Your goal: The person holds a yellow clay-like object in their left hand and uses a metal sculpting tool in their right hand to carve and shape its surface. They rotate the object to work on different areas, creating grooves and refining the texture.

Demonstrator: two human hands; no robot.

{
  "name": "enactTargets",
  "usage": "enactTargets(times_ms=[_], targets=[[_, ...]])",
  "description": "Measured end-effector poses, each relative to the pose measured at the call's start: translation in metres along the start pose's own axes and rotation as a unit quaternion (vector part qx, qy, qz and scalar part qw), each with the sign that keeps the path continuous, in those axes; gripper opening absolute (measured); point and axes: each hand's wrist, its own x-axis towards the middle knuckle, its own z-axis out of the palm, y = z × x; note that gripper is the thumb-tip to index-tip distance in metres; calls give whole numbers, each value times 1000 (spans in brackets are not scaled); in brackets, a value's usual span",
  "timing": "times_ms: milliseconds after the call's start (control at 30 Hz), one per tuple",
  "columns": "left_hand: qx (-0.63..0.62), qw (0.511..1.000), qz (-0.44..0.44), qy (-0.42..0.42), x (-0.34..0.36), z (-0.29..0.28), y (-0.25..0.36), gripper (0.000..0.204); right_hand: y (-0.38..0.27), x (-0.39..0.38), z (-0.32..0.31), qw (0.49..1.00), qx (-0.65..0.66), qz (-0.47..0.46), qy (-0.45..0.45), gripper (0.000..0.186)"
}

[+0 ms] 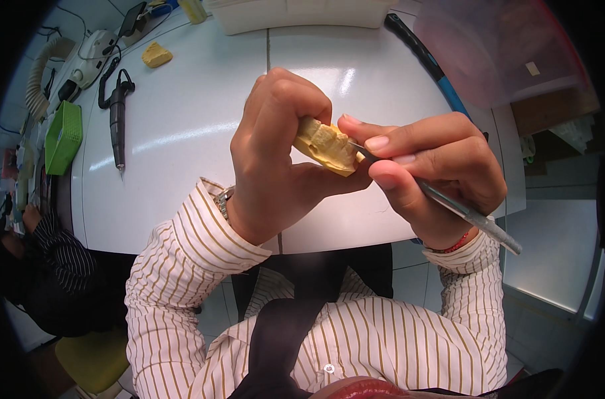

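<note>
A yellow plaster dental cast [327,145], blocky with moulded teeth along one face, is held up above the near edge of the white glossy worktable [182,126], roughly at the middle of the scene. It is clamped by the left hand [276,156], whose fingers are curled tightly over its far-left end with the thumb pressed beneath. The right hand [435,169] is closed in a pen-like pinch around a thin grey metal carving instrument [449,203], the tip of which is laid against the right end of the cast, touching it.

The step in hand is judged to be the trimming or scraping of the cast's toothed surface. For the next move, small controlled strokes of the tip would be called for, with the cast kept firmly steadied so that the plaster is not chipped.

The long axis of the cast runs from upper left to lower right, its toothed face turned up and toward the person. The instrument's long axis slants the same way, its tip pointing up-left and its handle trailing to the lower right.

On the far left of the table a black motor handpiece [118,123], a green plastic basket [63,136] and a second yellow plaster piece [156,54] are seen.
</note>
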Motion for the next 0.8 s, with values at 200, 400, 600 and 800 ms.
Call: enactTargets(times_ms=[200, 400, 600, 800], targets=[[14, 1000, -1, -2, 0, 1, -1, 49, -1, 0, 0, 1000, -5, 3, -6, 17], [-26, 996, -6, 81, 3, 8, -2, 54, 1, 0, -1, 1000, 0, 1, -4, 16], [-31, 997, -4, 74, 3, 9, -2, 53, 1, -2, 0, 998, 49, 33, 10, 17], [-50, 998, 2, -29, 2, 3, 3, 57, 2, -5, -6, 992, 80, 50, 79, 22]])
